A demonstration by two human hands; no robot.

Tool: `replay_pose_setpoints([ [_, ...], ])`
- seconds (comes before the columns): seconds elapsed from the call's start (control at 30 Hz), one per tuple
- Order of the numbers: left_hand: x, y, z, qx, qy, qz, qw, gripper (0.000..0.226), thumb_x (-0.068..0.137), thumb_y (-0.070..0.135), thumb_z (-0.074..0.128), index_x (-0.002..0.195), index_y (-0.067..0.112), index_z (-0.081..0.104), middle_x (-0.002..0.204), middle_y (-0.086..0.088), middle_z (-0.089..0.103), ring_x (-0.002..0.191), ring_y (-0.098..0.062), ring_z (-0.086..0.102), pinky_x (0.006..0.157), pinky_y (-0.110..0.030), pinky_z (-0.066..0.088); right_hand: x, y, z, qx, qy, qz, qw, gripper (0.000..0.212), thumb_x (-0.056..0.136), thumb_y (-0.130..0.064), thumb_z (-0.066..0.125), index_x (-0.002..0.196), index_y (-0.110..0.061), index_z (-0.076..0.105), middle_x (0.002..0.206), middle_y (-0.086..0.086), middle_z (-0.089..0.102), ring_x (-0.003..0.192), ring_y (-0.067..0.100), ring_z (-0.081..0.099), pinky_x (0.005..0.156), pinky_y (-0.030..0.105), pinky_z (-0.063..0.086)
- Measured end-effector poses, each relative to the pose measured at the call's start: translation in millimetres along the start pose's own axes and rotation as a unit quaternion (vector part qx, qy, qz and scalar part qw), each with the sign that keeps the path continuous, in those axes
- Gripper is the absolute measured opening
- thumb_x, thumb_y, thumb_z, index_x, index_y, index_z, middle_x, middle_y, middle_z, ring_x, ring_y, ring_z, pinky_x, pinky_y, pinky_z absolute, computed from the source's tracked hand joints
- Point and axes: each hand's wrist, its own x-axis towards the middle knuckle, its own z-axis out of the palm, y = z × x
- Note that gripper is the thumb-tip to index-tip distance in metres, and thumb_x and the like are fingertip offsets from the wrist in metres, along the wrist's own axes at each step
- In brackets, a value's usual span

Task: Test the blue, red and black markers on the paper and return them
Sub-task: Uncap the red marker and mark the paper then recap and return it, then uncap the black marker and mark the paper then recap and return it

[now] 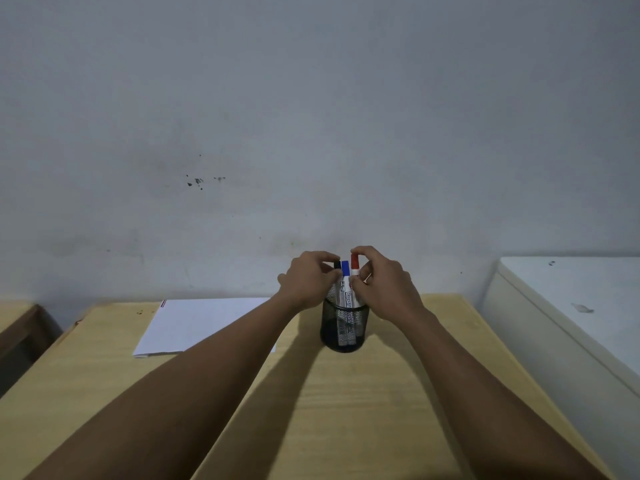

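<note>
Head cam: right hand (381,282) pinches red marker (354,265) cap, left hand (308,280) grips black marker (337,265).

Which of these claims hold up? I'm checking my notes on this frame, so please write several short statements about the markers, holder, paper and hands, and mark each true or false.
1. All three markers stand in the black mesh holder. True.
2. The right hand pinches the red marker at its cap. True.
3. The paper lies to the right of the holder. False: it lies to its left, on the wooden table.
4. The blue marker lies flat on the paper. False: it stands upright between the black marker and the red one.
5. The left hand is at the black marker's cap. True.
</note>
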Motion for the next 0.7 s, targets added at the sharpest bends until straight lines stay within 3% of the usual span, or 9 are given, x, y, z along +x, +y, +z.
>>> replay_pose_setpoints([
  [0.2, 1, 2, 4, -0.034, 0.015, -0.009, 0.999, 0.024, 0.091, 0.035, 0.065, 0.114, 0.031, 0.071, 0.106, 0.004, 0.077, 0.102, -0.018, 0.066, 0.094, -0.053, 0.048, 2, 3, 1, -0.013, 0.029, -0.009, 0.999, 0.038, 0.098, -0.034, 0.06, 0.136, -0.029, 0.058, 0.108, -0.006, 0.063, 0.089, 0.012, 0.058, 0.095, 0.052, 0.052],
  [0.33, -3, 11, -9, -0.069, 0.057, -0.01, 0.996, 0.02, 0.089, 0.04, 0.067, 0.108, 0.034, 0.07, 0.103, 0.005, 0.077, 0.102, -0.018, 0.067, 0.097, -0.055, 0.046, -1, -5, -7, 0.027, 0.116, -0.015, 0.993, 0.043, 0.099, -0.04, 0.059, 0.14, -0.028, 0.056, 0.115, -0.003, 0.063, 0.101, 0.014, 0.06, 0.098, 0.048, 0.046],
  [0.4, -3, 17, -23, -0.096, 0.083, 0.004, 0.992, 0.018, 0.085, 0.043, 0.068, 0.102, 0.037, 0.069, 0.096, 0.009, 0.076, 0.093, -0.016, 0.068, 0.094, -0.054, 0.049, 0, -13, -15, 0.054, 0.146, -0.019, 0.988, 0.041, 0.098, -0.042, 0.06, 0.137, -0.027, 0.058, 0.113, -0.003, 0.063, 0.102, 0.016, 0.061, 0.097, 0.047, 0.045],
  [0.5, -12, 34, -56, -0.201, 0.111, 0.023, 0.973, 0.014, 0.085, 0.036, 0.072, 0.099, 0.032, 0.07, 0.086, 0.006, 0.076, 0.072, -0.014, 0.064, 0.078, -0.044, 0.054, -1, -35, -34, 0.155, 0.107, -0.013, 0.982, 0.04, 0.094, -0.048, 0.065, 0.127, -0.026, 0.065, 0.102, -0.007, 0.067, 0.096, 0.016, 0.065, 0.087, 0.037, 0.053],
  [0.6, -27, 56, -92, -0.322, 0.134, 0.015, 0.937, 0.02, 0.088, 0.023, 0.074, 0.107, 0.017, 0.072, 0.097, -0.001, 0.074, 0.086, -0.012, 0.066, 0.077, -0.03, 0.049, -8, -64, -52, 0.248, -0.001, 0.009, 0.969, 0.037, 0.089, -0.044, 0.074, 0.118, -0.021, 0.069, 0.093, -0.004, 0.074, 0.083, 0.009, 0.07, 0.063, 0.016, 0.05],
  [0.7, -47, 69, -119, -0.37, 0.131, -0.008, 0.92, 0.024, 0.085, 0.028, 0.077, 0.107, 0.017, 0.072, 0.106, -0.003, 0.073, 0.09, -0.013, 0.065, 0.068, -0.024, 0.043, -18, -85, -66, 0.428, 0.004, 0.047, 0.903, 0.02, 0.089, -0.029, 0.078, 0.103, -0.014, 0.075, 0.082, 0.001, 0.077, 0.068, 0.011, 0.069, 0.064, 0.024, 0.047],
])
